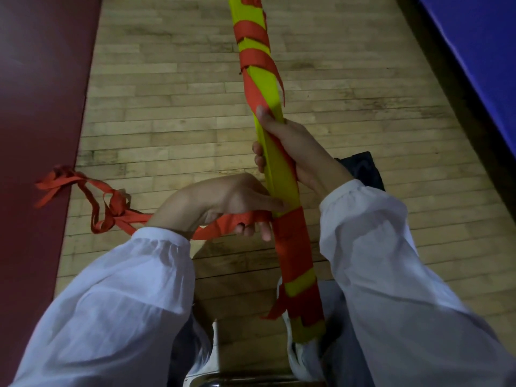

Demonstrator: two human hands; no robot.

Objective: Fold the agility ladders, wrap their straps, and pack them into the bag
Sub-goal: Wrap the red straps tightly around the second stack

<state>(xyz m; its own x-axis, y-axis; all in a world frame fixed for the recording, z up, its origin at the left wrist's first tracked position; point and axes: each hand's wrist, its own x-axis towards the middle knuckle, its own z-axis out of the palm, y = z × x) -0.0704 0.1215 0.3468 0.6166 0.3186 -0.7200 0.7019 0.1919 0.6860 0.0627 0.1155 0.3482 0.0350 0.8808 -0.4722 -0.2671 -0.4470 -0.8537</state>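
Note:
A folded agility ladder point(272, 160), a long bundle of yellow rungs, runs from the top centre down to my lap, with orange strap wound around it in spirals. My right hand point(290, 146) grips the bundle at its middle, thumb up along the yellow face. My left hand point(231, 202) sits just below, pinching the orange strap point(223, 223) where it meets the wound section. The loose strap tail point(109, 205) trails left across the floor in loops. A dark bag point(363, 169) peeks out behind my right forearm.
Wooden plank floor point(167, 107) lies under everything. A dark red mat point(36, 107) covers the left side and a blue mat point(480, 51) the upper right. My white sleeves and knees fill the bottom of the view.

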